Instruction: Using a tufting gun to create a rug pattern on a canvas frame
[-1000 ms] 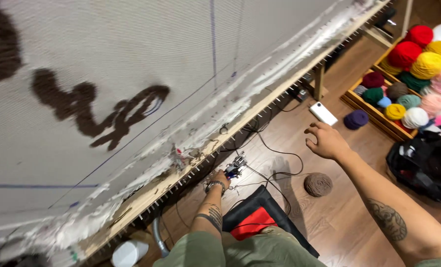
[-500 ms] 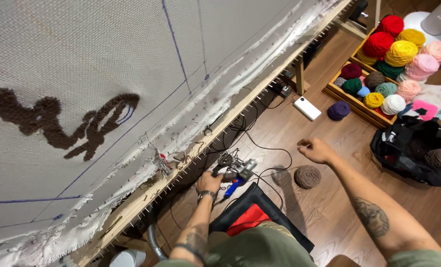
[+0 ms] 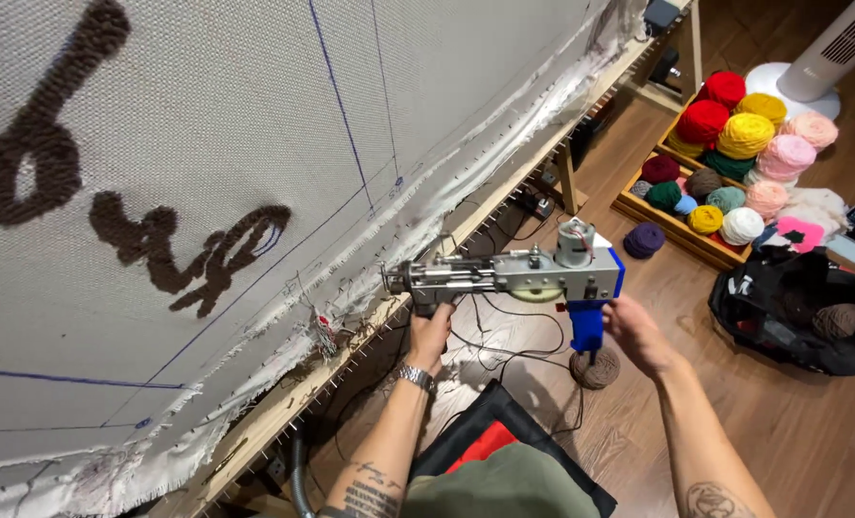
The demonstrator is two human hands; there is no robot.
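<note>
- My left hand (image 3: 430, 336) has its fingers wrapped round the front grip under the tufting gun (image 3: 509, 276); a watch sits on that wrist.
- My right hand (image 3: 638, 331) is at the blue rear handle, fingers curled against it; can't tell how tight the hold is.
- The gun is level in the air, nose pointing at the stretched cloth (image 3: 255, 125) and just short of it, close to the cloth's frayed lower edge.
- The wooden frame rail (image 3: 370, 350) runs diagonally under that edge, with a row of small nails along it.
- Open room: bare wood floor (image 3: 792, 422) to the right of the gun, between my right arm and the black bag (image 3: 782, 307).
- Brown tufted shapes on the cloth: two patches in view, upper left.
- Blue drawn lines cross the cloth; several, not counted exactly.
- Yarn crate (image 3: 681, 230) by the floor's far edge: roughly fourteen balls inside, mixed colours.
- One purple ball (image 3: 644, 239) on the floor just beside the crate.
- One brown ball (image 3: 595, 367) on the floor below the gun handle.
- One white tower fan (image 3: 835, 48) in the top right corner.
</note>
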